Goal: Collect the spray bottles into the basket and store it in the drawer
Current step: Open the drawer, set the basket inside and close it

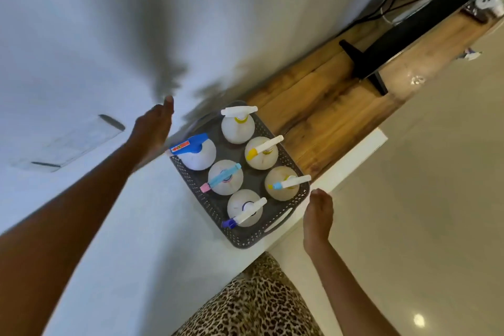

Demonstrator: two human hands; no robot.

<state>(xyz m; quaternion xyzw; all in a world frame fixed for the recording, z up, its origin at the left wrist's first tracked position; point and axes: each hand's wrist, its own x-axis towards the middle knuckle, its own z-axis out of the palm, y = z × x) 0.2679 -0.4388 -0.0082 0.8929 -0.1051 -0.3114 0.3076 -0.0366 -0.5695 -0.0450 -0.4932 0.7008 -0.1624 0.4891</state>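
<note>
Six bottles point(236, 161) stand in my basket point(246, 240) (two rows of three), at the white top's point(136, 240) near edge; my left hand point(154, 128) and right hand point(317, 219) flank it, open, empty; bare counter lies leftward.

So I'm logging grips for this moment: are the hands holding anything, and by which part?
Nothing is held. The left hand and right hand are open on either side of the basket, not gripping it.

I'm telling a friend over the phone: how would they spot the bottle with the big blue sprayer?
Find the dark grey basket on the white counter. The bottle stands in the corner nearest the left hand. Only its spray head is solid bright blue, with a red label.
</note>
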